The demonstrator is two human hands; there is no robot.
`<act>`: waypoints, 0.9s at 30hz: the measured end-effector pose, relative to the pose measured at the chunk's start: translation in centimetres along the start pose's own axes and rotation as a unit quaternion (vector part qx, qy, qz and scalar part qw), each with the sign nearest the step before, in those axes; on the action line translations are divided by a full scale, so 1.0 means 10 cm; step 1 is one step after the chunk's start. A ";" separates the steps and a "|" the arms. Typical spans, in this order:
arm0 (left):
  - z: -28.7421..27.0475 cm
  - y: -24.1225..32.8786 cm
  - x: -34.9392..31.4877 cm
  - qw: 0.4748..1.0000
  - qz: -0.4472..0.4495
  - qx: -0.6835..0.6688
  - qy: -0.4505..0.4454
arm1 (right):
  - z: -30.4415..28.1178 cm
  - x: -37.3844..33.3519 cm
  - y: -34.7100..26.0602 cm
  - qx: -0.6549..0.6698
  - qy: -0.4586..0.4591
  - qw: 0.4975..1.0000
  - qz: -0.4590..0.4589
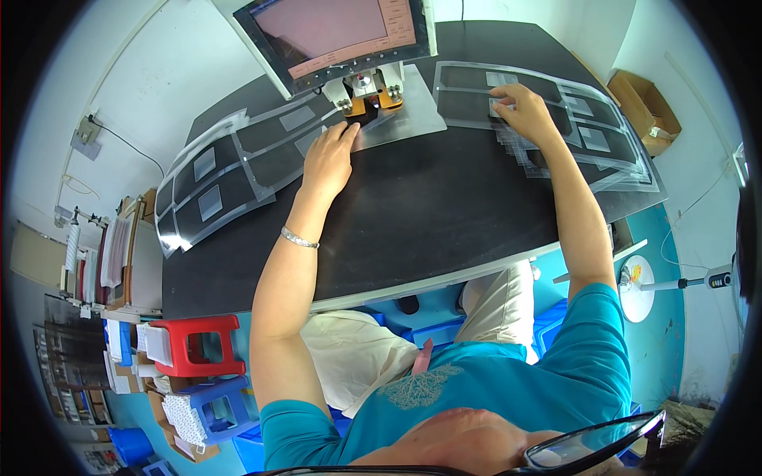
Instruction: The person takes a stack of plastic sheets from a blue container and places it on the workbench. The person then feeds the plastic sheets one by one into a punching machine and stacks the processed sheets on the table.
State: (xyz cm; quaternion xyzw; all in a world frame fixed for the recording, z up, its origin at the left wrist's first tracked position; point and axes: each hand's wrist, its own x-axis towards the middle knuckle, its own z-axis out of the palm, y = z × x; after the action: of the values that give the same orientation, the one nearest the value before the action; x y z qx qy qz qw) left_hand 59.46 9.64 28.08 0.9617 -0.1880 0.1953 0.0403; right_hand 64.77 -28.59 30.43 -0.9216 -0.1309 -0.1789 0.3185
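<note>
My left hand (328, 157) lies with its fingers stretched forward at the front of a machine's metal plate (421, 111). Its fingertips rest near the edge of a dark film sheet, just below the machine's head (373, 101). On the right, my right hand (524, 111) is bent into a pinch over a stack of clear-edged dark film sheets (468, 78). A small pale rectangle (494, 108) shows by its fingertips; whether they grip it is hidden. More film sheets (226, 178) with pale rectangular patches are spread to the left of my left hand.
A monitor (341, 36) stands above the machine at the back of the black table (429, 206). An open cardboard box (644, 111) is beyond the right end. Red (202, 345) and blue stools (218, 408) stand at lower left. A white round disc (636, 287) is at right.
</note>
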 end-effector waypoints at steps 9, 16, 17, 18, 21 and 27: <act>0.01 -0.03 -0.02 1.000 -0.002 -0.010 -0.016 | 0.00 -0.03 -0.07 0.049 0.015 0.999 0.000; 0.06 -0.02 -0.02 0.999 -0.019 0.029 0.041 | 0.01 -0.07 -0.26 0.140 -0.071 0.987 0.047; 0.05 -0.02 -0.02 0.999 -0.017 0.030 0.037 | 0.00 -0.08 -0.33 0.170 -0.108 0.978 0.052; 0.04 -0.03 -0.02 0.999 -0.015 0.032 0.033 | 0.01 -0.10 -0.39 0.200 -0.145 0.967 0.055; -0.03 -0.02 -0.06 0.999 0.002 0.034 0.039 | 0.04 -0.16 -0.53 0.280 -0.219 0.931 0.080; -0.60 0.43 -0.35 0.996 0.068 -0.058 0.013 | 0.07 -0.26 -0.82 0.371 -0.313 0.857 0.172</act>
State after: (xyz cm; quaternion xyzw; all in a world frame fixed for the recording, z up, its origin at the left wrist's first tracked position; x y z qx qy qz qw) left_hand 52.73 7.73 32.23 0.9402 -0.2633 0.1986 0.0855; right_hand 59.64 -22.20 33.29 -0.7506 -0.1198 0.2384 0.6045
